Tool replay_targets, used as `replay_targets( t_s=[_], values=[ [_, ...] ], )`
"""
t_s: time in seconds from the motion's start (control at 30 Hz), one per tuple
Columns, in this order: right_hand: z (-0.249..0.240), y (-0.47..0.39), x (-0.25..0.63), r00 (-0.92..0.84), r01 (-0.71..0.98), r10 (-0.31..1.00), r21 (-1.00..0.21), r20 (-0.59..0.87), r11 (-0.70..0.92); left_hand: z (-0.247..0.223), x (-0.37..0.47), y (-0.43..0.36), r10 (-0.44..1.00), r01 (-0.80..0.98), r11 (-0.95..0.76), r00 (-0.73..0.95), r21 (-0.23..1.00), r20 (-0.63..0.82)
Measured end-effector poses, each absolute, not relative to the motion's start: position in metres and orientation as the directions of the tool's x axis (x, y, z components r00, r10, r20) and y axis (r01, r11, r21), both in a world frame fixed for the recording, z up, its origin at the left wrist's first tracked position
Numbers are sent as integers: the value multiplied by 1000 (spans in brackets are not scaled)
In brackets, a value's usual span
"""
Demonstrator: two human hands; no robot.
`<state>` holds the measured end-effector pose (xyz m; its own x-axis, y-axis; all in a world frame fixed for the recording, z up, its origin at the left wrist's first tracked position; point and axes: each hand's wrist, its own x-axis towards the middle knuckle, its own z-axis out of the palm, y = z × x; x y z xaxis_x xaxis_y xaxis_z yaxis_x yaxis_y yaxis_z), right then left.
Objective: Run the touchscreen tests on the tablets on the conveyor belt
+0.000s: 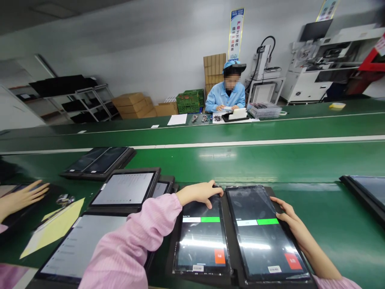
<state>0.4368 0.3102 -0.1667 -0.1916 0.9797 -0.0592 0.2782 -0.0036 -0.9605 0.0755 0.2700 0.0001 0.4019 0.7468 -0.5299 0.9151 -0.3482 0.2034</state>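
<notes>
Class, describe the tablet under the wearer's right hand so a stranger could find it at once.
Start at the green conveyor belt and find the black tray nearest the camera, holding two dark tablets. The right-hand tablet is the one, with the right hand on its right edge. Unlike its neighbour, it is not touched by the left hand.

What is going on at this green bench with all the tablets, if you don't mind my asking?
A person in pink sleeves works two tablets lying side by side in a dark tray. The left hand rests on the top edge of the left tablet, and the right hand touches the right edge of the right tablet. Both screens show a green bar and a red button. More tablets lie to the left, and a co-worker in blue sits across the conveyor belt.
</notes>
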Motion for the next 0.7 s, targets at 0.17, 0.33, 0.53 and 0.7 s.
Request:
replay_targets(
  t_s=[0.17, 0.33, 0.53, 0.7],
  values=[
    [-165, 317, 440, -233, 278, 962, -958, -143, -75, -2, 74, 271, 748, 913, -361, 404, 188, -527],
    [-166, 322, 443, -234, 300, 968, -954, -97, -23, -8, 77, 275, 743, 904, -373, 427, 210, -516],
    [-152, 313, 444, -273, 414, 961, -896, 48, 162, -12, 39, 276, 733, 839, -379, 529, 389, -427],
    [-118, 288, 421, -509, 579, 790, -544, 341, 608, -13, -31, 258, 777, 754, -230, 523, 615, -351]
  ],
)
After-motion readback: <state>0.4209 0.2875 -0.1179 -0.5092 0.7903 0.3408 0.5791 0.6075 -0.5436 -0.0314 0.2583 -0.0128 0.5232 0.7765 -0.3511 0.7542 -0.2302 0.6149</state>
